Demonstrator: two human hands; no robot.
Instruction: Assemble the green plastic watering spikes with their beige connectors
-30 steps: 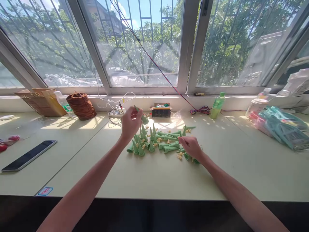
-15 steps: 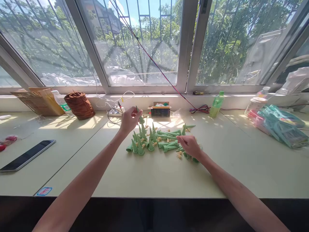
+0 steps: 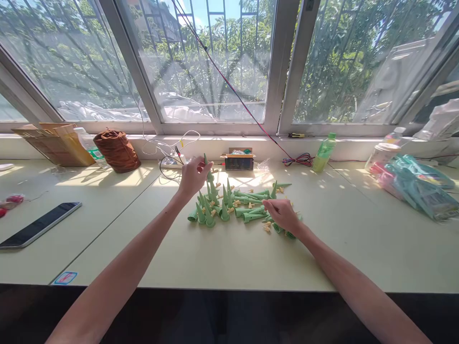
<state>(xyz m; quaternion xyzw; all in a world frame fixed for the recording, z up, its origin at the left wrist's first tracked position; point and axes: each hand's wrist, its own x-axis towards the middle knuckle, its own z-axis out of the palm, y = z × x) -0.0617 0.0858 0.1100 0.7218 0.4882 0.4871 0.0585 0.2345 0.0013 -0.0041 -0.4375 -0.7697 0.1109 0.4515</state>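
Several green cones stand upright at the left of a pile on the pale table (image 3: 215, 258); one is a front cone (image 3: 210, 220). More green cones lie on their sides to the right, with small yellow pieces (image 3: 266, 227) among them. My left hand (image 3: 193, 177) is closed on a green cone (image 3: 209, 176), held upright at the back left of the pile. My right hand (image 3: 283, 214) is closed over the right part of the pile, fingertips at the lying cones; what it grips, if anything, is hidden.
A small dark box (image 3: 239, 164) stands behind the pile, near tangled white cables (image 3: 168, 152). Right of it are coiled wires and a green bottle (image 3: 324, 154). Plastic bags (image 3: 423, 184) lie far right. A brown pouch (image 3: 117, 152) and a phone (image 3: 41, 224) are left.
The view has shifted slightly. Both hands keep nearly the same places over the pile, the left one still on its cone.
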